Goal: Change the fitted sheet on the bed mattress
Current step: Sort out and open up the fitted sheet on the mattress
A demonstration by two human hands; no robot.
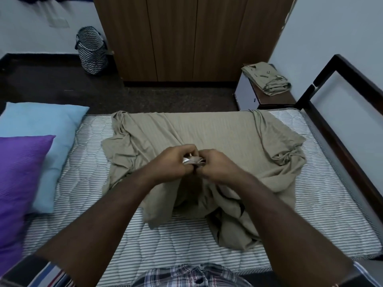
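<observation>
1. Both hands meet above the middle of the bed: the left hand (176, 160) and right hand (215, 164) are closed, knuckles nearly touching, pinching a gathered bit of the beige fitted sheet (207, 131) between them.
2. A small pale strip, possibly the elastic hem or a label, shows between the fingers; it is too small to tell which.
3. Fabric hangs from the grip in a loose tent. The far part lies flat across the striped mattress (87, 183) and drapes over its far edge; the right side is bunched in folds.
4. Most of the mattress is bare, so the sheet is not fitted on any corner seen here.
5. Judgement: the person seems to be finding a hem or corner. To do this well, follow the seam hand over hand until a corner pocket opens, then carry it to the matching mattress corner without twisting the cloth.
6. A blue pillow (41, 129) and a purple pillow (20, 183) rest at the left end and may need shifting.
7. Another folded beige cloth (267, 79) sits on a small cabinet (246, 96) beyond the bed, beside the dark bed frame (339, 125).
</observation>
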